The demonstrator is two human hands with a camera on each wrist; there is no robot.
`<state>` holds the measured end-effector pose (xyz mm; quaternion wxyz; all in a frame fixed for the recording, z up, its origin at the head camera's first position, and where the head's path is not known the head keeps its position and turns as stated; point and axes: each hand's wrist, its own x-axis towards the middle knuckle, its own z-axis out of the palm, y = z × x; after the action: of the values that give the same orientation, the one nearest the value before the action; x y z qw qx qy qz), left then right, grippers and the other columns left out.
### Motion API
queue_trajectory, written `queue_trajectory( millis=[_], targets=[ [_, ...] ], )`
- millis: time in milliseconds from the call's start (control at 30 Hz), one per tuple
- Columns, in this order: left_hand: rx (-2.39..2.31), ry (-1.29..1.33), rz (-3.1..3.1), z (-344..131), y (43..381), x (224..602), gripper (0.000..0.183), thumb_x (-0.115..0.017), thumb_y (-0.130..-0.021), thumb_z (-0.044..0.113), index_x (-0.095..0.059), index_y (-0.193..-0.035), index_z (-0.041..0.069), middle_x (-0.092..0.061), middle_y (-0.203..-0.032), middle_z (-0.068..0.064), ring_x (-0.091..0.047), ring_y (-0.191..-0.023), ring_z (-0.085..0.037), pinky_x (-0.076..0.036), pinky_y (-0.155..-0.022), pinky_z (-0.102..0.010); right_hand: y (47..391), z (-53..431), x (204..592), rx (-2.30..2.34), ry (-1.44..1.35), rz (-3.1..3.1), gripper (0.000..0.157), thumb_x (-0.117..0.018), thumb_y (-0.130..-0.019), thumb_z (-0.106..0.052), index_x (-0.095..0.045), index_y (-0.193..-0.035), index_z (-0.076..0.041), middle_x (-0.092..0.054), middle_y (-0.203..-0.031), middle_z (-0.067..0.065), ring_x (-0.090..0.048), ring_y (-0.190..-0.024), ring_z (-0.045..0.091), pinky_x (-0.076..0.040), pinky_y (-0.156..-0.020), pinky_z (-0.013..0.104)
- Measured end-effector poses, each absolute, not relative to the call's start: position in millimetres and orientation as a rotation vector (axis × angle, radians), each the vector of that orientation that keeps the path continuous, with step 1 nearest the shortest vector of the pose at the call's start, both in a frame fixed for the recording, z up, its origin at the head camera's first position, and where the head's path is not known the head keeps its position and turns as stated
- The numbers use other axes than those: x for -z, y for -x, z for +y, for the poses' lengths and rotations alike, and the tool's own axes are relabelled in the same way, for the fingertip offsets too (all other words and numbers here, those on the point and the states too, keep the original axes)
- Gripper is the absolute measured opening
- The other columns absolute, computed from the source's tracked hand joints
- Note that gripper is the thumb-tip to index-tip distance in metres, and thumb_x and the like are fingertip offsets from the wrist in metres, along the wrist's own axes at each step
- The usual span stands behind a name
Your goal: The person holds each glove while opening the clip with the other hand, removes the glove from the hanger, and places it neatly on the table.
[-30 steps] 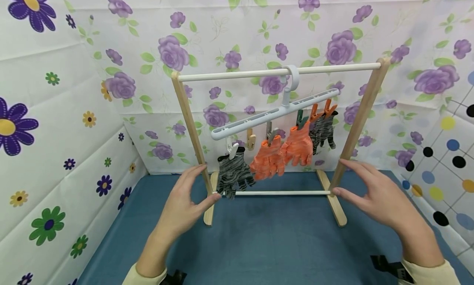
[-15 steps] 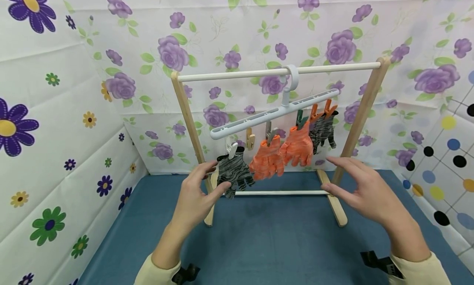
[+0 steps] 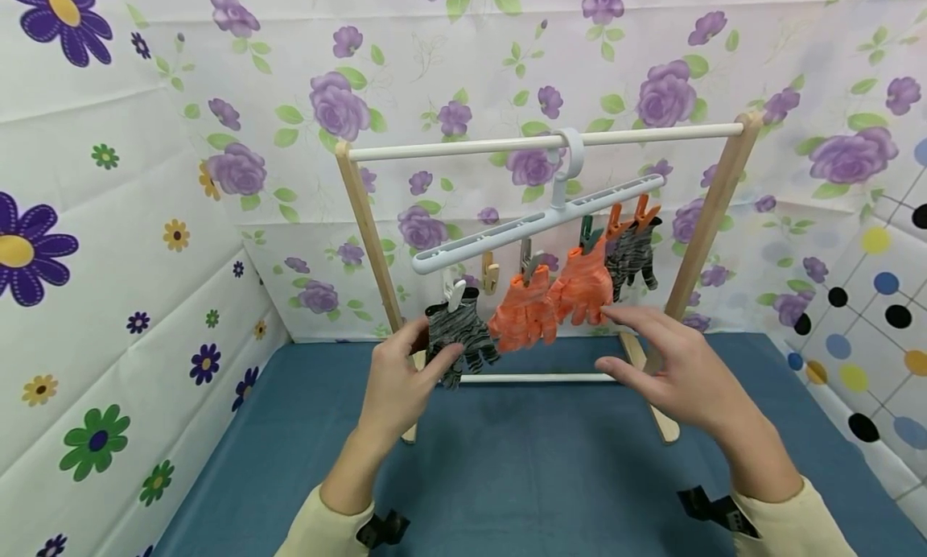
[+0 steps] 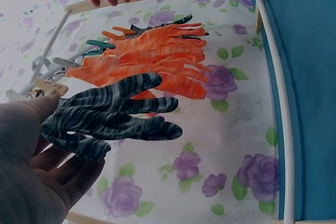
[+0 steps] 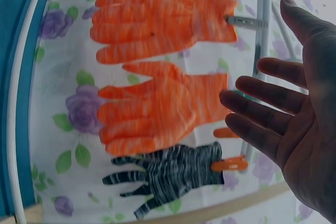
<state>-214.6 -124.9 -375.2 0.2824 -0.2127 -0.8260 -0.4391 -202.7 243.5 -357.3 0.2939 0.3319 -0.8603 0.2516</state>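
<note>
On a pale blue clip hanger point(image 3: 500, 233) hang two orange gloves point(image 3: 523, 309) and two black-and-grey gloves, held by clothespins. My left hand point(image 3: 398, 380) is at the left black-and-grey glove point(image 3: 459, 325), its thumb in front and its fingers behind. In the left wrist view this glove point(image 4: 105, 111) lies between the spread thumb and fingers. My right hand point(image 3: 677, 364) has its fingers extended near the fingertips of the right orange glove point(image 3: 582, 287); in the right wrist view its fingers point(image 5: 262, 119) hold nothing. The other black-and-grey glove point(image 3: 632, 255) hangs at the far right end.
The hanger hooks over the white top rod point(image 3: 463, 147) of a rack with wooden side posts point(image 3: 713, 203). A white lower rod point(image 3: 536, 377) runs above the blue table point(image 3: 536, 468). An unused beige clothespin point(image 3: 490, 275) hangs between gloves. Flowered cloth walls surround the rack.
Both hands have left the rack's side posts and moved inward, the left to the black-and-grey glove, the right towards the orange gloves. The hanger and gloves look almost still.
</note>
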Motion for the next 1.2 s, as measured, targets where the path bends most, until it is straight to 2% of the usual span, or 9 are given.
queue_trajectory(
  millis=[167,267,333,433,500,700,900,1033,1200],
  targets=[
    [1.220,0.553,-2.186,-123.7,216.4,377.5,0.027,-0.081,-0.097,0.028,-0.059,-0.088,0.016,-0.044,-0.067,0.003,-0.042,-0.059,-0.017,-0.035,-0.057,-0.031,206.9,229.0,352.2,-0.714,-0.963,-2.252,0.075,-0.093,-0.083,-0.014,-0.060,-0.151,-0.013,-0.066,-0.142,0.005,-0.067,-0.122,0.021,-0.055,-0.096,0.035],
    [1.261,0.552,-2.169,-123.2,217.1,378.9,0.019,-0.080,-0.099,0.027,-0.065,-0.093,0.016,-0.050,-0.066,0.005,-0.046,-0.057,-0.016,-0.037,-0.054,-0.029,208.2,219.9,348.0,-0.756,-1.004,-2.237,0.074,-0.092,-0.084,-0.014,-0.060,-0.151,-0.014,-0.067,-0.140,0.004,-0.066,-0.123,0.020,-0.055,-0.098,0.038],
    [1.299,0.551,-2.158,-122.7,217.4,379.6,0.014,-0.079,-0.099,0.025,-0.071,-0.102,0.014,-0.061,-0.073,0.006,-0.056,-0.060,-0.012,-0.043,-0.053,-0.028,208.2,213.5,344.8,-0.784,-1.025,-2.233,0.074,-0.092,-0.085,-0.014,-0.060,-0.152,-0.014,-0.067,-0.140,0.002,-0.067,-0.121,0.020,-0.056,-0.096,0.041],
    [1.361,0.547,-2.142,-122.0,217.6,380.2,0.023,-0.078,-0.100,0.022,-0.075,-0.119,0.010,-0.075,-0.093,0.002,-0.071,-0.073,-0.010,-0.055,-0.058,-0.028,207.9,203.5,340.2,-0.836,-1.057,-2.228,0.073,-0.091,-0.086,-0.014,-0.059,-0.152,-0.015,-0.066,-0.142,0.000,-0.067,-0.119,0.020,-0.056,-0.095,0.042],
    [1.395,0.541,-2.133,-121.7,217.7,379.9,0.026,-0.077,-0.101,0.020,-0.075,-0.124,0.008,-0.078,-0.102,-0.002,-0.074,-0.079,-0.012,-0.058,-0.061,-0.028,208.1,196.3,337.5,-0.862,-1.080,-2.218,0.071,-0.090,-0.088,-0.015,-0.059,-0.152,-0.016,-0.065,-0.144,0.000,-0.067,-0.120,0.020,-0.057,-0.095,0.043],
    [1.452,0.530,-2.126,-122.2,218.6,378.6,0.022,-0.074,-0.103,0.021,-0.076,-0.121,0.008,-0.077,-0.095,-0.005,-0.067,-0.066,-0.024,-0.050,-0.055,-0.025,210.9,173.4,329.8,-0.930,-1.152,-2.164,0.064,-0.087,-0.092,-0.017,-0.060,-0.150,-0.011,-0.065,-0.145,0.006,-0.067,-0.125,0.022,-0.058,-0.096,0.045],
    [1.530,0.525,-2.120,-122.1,219.5,377.8,0.025,-0.075,-0.102,0.019,-0.075,-0.124,0.008,-0.078,-0.103,-0.006,-0.074,-0.079,-0.019,-0.057,-0.063,-0.027,214.1,150.7,322.4,-0.989,-1.200,-2.131,0.064,-0.084,-0.095,-0.017,-0.058,-0.152,-0.010,-0.062,-0.149,0.007,-0.065,-0.129,0.022,-0.056,-0.099,0.044],
    [1.552,0.531,-2.117,-121.5,219.1,376.9,0.022,-0.074,-0.102,0.017,-0.076,-0.122,0.008,-0.078,-0.099,-0.006,-0.073,-0.076,-0.018,-0.055,-0.061,-0.027,217.1,138.4,319.9,-1.030,-1.229,-2.101,0.063,-0.082,-0.097,-0.019,-0.057,-0.153,-0.008,-0.061,-0.150,0.008,-0.062,-0.133,0.024,-0.055,-0.102,0.045],
    [1.582,0.540,-2.115,-121.0,218.6,374.9,0.020,-0.074,-0.102,0.017,-0.076,-0.119,0.008,-0.078,-0.099,-0.006,-0.074,-0.078,-0.018,-0.055,-0.064,-0.026,221.9,124.2,315.9,-1.094,-1.258,-2.063,0.062,-0.079,-0.098,-0.011,-0.054,-0.155,-0.006,-0.059,-0.152,0.009,-0.058,-0.138,0.024,-0.051,-0.108,0.045]
  ],
)
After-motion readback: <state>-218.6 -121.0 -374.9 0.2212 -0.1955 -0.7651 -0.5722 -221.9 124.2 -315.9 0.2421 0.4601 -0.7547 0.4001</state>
